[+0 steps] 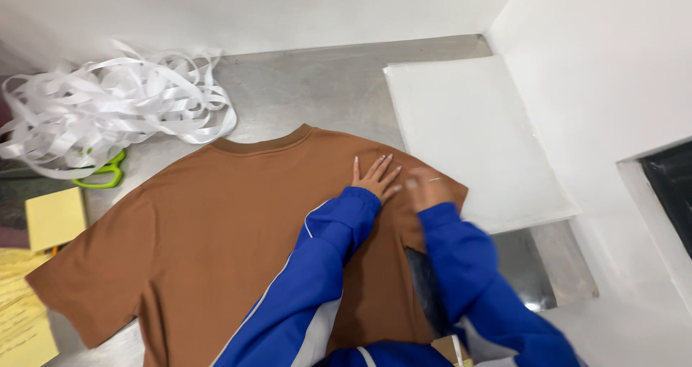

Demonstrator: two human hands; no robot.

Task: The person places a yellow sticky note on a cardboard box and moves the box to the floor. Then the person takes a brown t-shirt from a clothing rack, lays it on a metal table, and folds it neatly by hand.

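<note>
I note the brown T-shirt (216, 244) lies flat on the steel bench (317, 86), right sleeve folded in, left sleeve not yet. Left hand (375, 178) presses it, fingers spread; right hand (427, 188) is blurred, fingers unreadable.

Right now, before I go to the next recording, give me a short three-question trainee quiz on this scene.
1. True or false: the left hand lies flat with fingers spread on the brown T-shirt.
2. Multiple choice: what lies just past the shirt's right sleeve, near the right hand? A) a white flat sheet B) a red bucket C) a black keyboard
3. Fill in: the heap of white strips partly covers a pair of ____ scissors.

Key: 1 true; 2 A; 3 green
</note>
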